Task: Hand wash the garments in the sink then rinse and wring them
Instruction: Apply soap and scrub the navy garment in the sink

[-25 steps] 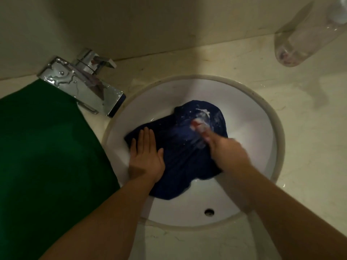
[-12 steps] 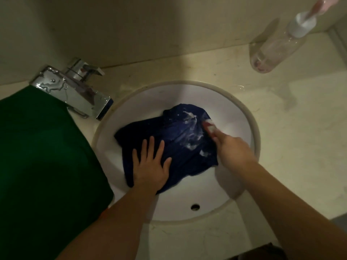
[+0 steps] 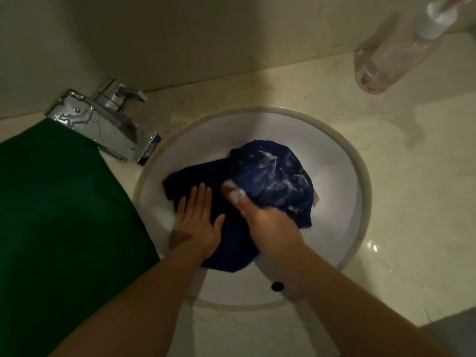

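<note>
Lying bunched in the bowl of the white sink [image 3: 360, 176], a dark blue garment [image 3: 270, 173] is streaked with white suds on the part toward the sink's back. The left hand [image 3: 197, 225] presses flat on the garment's left part, fingers straight and close together, thumb spread. The right hand [image 3: 270, 225] rests on the garment at the sink's middle. A fold of cloth lies over its knuckles, so most of its fingers are hidden. A pale, sudsy lump [image 3: 231, 193] shows at its tip. The blur makes it unclear whether this is soap or foam, and I cannot tell whether the fingers are clamped on it or on the cloth. Both forearms cover the sink's front wall, and a small dark hole [image 3: 277, 286] shows there between them.

A chrome tap [image 3: 108, 124], beaded with water, stands at the sink's back left, its spout reaching the rim. A green cloth [image 3: 51, 215] lies left of the sink on the pale counter [image 3: 412, 202], cut off by the picture's left and lower edges. Back right of the sink, well apart from it, stands a clear bottle [image 3: 394, 55] with a white cap [image 3: 430, 24]. Its top is cut off at the edge, and only a pinkish trace shows at its bottom.
</note>
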A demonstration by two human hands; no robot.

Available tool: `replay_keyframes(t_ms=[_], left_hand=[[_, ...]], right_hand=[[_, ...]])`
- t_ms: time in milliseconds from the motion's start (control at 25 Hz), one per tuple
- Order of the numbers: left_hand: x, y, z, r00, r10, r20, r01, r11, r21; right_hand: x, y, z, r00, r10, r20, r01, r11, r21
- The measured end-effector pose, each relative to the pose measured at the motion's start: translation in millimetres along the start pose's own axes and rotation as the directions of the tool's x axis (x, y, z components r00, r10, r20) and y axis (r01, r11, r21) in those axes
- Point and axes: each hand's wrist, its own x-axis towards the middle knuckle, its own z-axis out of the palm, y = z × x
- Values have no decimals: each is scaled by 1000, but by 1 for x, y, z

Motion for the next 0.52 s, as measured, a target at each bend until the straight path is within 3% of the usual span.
replay_keyframes(t_ms=[80, 120, 160, 200, 280, 320, 360, 440, 480, 520], left_hand=[[-1, -4, -2, 999, -38, 26, 38, 999, 11], [-3, -2, -3, 998, -42, 49, 40, 999, 25], [-4, 1, -3, 998, -36, 52, 34, 999, 41], [-3, 2, -3, 998, -38, 51, 35, 998, 55], [0, 2, -2, 998, -44, 44, 42, 998, 38], [-1, 2, -2, 999, -36, 32, 36, 999, 18], [-2, 1, -3, 999, -34, 11, 34, 999, 5], [-2, 0, 0, 1000, -23, -17, 23, 1000, 1], [-1, -1, -2, 1000, -23, -3, 23, 1000, 2], [-1, -1, -3, 1000, -24, 12, 24, 1000, -1]], right_hand=[[-5, 11, -15, 992, 122, -27, -113, 968, 223], [4, 27, -33, 955, 278, -100, -227, 908, 352], [15, 41, -50, 919, 353, -177, -273, 892, 360], [25, 42, -57, 923, 289, -254, -233, 945, 230], [30, 26, -39, 960, 0, -279, 20, 997, 68], [22, 9, -17, 973, -131, -193, 138, 990, 23], [17, 4, -5, 988, -128, -91, 129, 992, 4], [7, 10, -20, 988, 142, -59, -121, 955, 272], [17, 28, -33, 945, 298, -134, -235, 904, 357], [23, 39, -46, 922, 309, -232, -241, 929, 280]])
